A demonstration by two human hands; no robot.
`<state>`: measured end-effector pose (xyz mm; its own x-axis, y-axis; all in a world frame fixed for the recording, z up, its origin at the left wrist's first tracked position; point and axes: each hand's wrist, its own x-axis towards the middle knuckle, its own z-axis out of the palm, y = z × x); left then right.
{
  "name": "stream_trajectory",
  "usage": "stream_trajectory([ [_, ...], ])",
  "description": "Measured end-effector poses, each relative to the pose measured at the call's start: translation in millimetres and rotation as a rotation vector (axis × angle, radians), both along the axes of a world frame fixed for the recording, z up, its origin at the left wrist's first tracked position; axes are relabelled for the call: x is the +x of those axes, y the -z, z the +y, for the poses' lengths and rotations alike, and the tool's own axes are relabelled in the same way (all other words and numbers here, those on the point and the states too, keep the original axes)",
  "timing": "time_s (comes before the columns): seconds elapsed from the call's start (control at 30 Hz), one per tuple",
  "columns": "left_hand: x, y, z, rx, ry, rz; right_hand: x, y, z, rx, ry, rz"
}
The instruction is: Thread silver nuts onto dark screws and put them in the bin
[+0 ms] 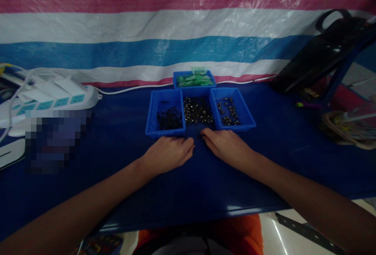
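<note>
My left hand (169, 153) rests on the blue table just in front of the left blue tray (149, 120), its fingers curled together. Close to the front edge of the right blue tray (252, 123) lies my right hand (225, 143), also with bent fingers. Whether either hand holds anything small is hidden. Black screws (170, 118) fill part of the left tray. Between the trays is a pile of dark and shiny small metal parts (198, 111). A few metal pieces (230, 112) are spread in the right tray.
Behind the pile, a blue tray (195, 87) holds green packets (196, 78). A white power strip (58, 100) with cables lies at the left. To the right are a black bottle (317, 57), a purple pen (308, 105) and a basket (349, 133). A striped sheet (164, 24) hangs behind.
</note>
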<state>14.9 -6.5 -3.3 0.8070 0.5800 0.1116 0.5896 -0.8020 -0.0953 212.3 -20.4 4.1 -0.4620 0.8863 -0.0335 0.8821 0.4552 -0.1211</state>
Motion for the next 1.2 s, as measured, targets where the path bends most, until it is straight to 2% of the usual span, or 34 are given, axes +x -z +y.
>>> stream_trajectory([
  [0.13,0.1,0.8,-1.4,0.039,-0.031,-0.065,-1.5,-5.0,-2.4,0.009,-0.079,-0.021],
  [0.27,-0.5,3.4,-1.6,0.038,0.059,-0.102,-3.3,-7.9,-5.7,0.006,-0.170,0.029],
  [0.43,-2.5,5.4,0.5,0.015,0.086,-0.181,-1.2,-7.5,-3.9,-0.005,-0.170,0.052],
  [0.8,-3.9,8.4,2.0,-0.090,-0.015,-0.344,2.6,-9.6,1.7,-0.060,-0.203,0.119],
  [1.03,-2.8,2.7,-1.4,-0.092,0.112,-0.367,2.3,-6.7,1.7,-0.091,-0.230,0.160],
  [1.2,-4.1,4.5,-1.5,-0.052,0.106,-0.378,2.7,-7.0,3.7,-0.134,-0.236,0.217],
])
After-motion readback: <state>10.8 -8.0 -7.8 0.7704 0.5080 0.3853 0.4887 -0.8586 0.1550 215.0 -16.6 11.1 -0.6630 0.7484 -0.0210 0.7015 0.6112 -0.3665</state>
